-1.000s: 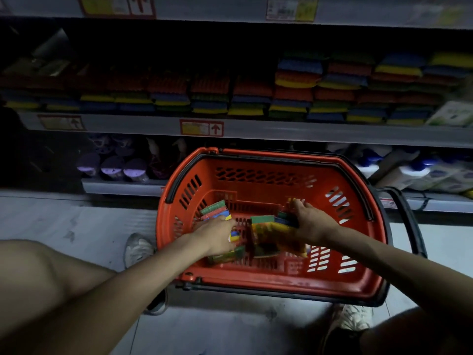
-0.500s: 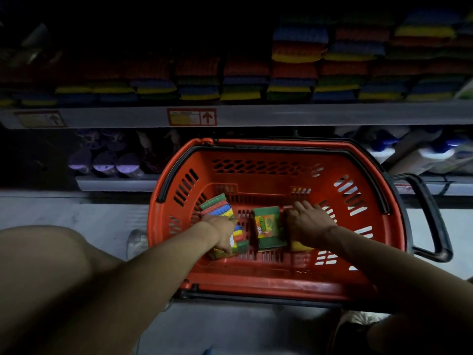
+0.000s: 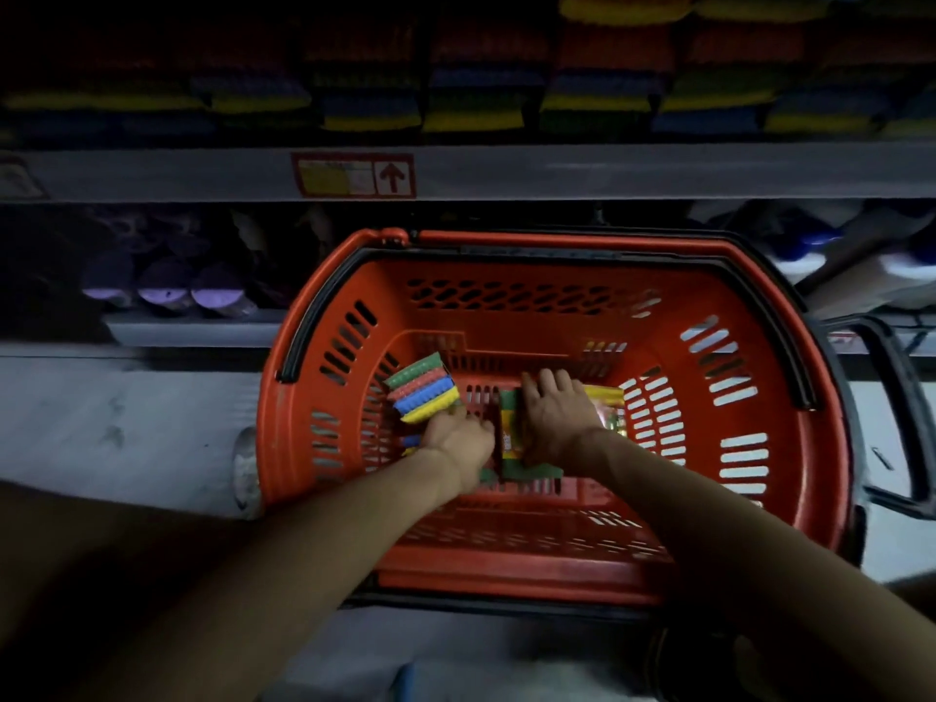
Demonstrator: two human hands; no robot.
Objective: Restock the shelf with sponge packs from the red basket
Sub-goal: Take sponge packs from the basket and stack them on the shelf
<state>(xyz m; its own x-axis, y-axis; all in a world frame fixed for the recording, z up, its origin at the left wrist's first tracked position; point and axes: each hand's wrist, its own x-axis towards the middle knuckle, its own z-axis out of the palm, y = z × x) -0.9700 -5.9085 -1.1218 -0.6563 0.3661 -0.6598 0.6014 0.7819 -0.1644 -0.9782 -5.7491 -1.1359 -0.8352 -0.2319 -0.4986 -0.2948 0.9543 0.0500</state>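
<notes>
Sponge packs point(image 3: 510, 428) lie mid-floor in the red basket point(image 3: 557, 241); your right hand point(image 3: 554, 415) presses flat on them, your left hand point(image 3: 458, 440) grips a striped pack point(image 3: 423, 392) by the left wall. Held by one end, it could slip.

Open basket top, crowded floor, packed shelf above.
The basket point(image 3: 790, 448) mouth is open in the centre of the frame; its floor is bare in a strip along the far side, while packs point(image 3: 423, 392), my left hand point(image 3: 458, 440) and my right hand point(image 3: 554, 418) fill the middle. A black handle point(image 3: 906, 412) juts out at the right edge. Across the top, sponge stacks point(image 3: 481, 93) line the shelf point(image 3: 608, 169) side by side, touching.
</notes>
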